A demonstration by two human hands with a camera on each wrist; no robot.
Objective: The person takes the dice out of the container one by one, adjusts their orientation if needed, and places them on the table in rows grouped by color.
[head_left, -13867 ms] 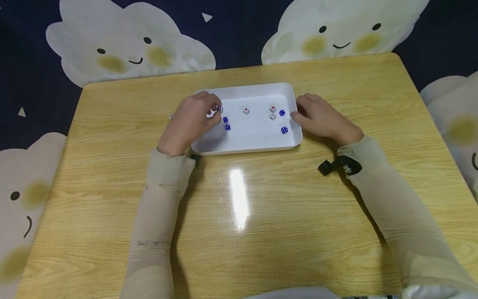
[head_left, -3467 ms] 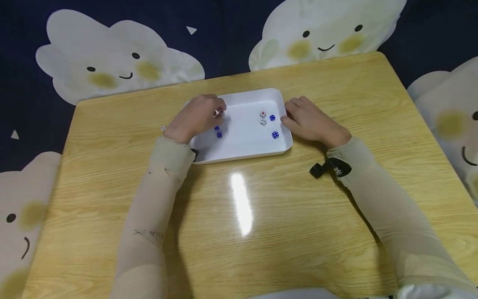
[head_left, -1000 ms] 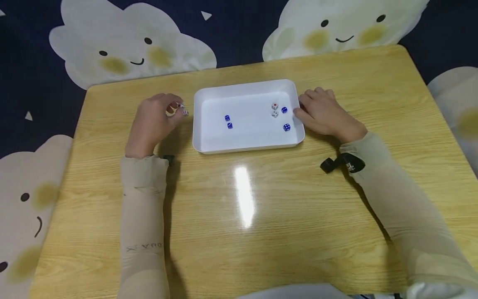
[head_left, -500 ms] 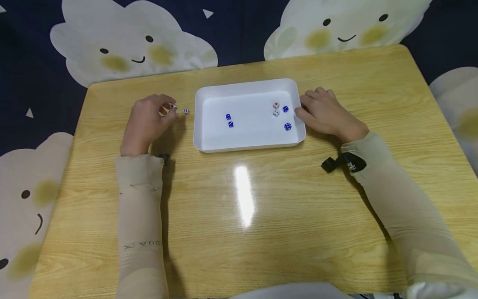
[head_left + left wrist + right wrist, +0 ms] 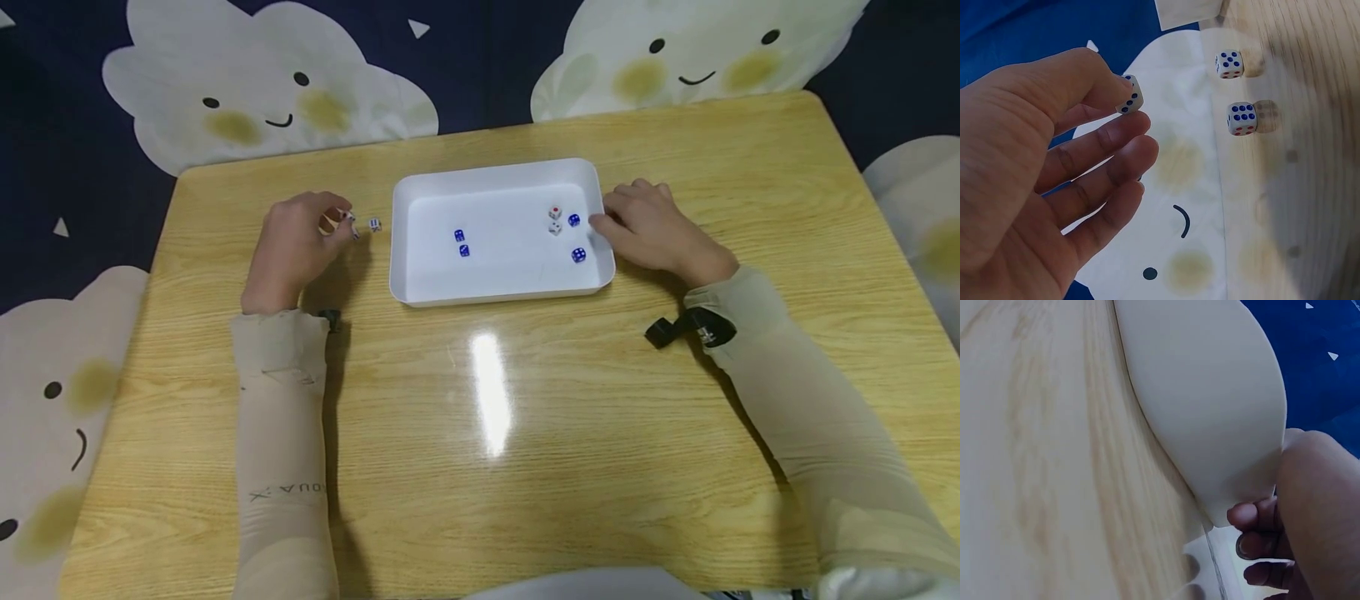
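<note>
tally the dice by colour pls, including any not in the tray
Blue dice: 4, all in the tray
White dice: 5, with 2 in the tray, 2 on the table and 1 pinched in the left hand
Total: 9
</note>
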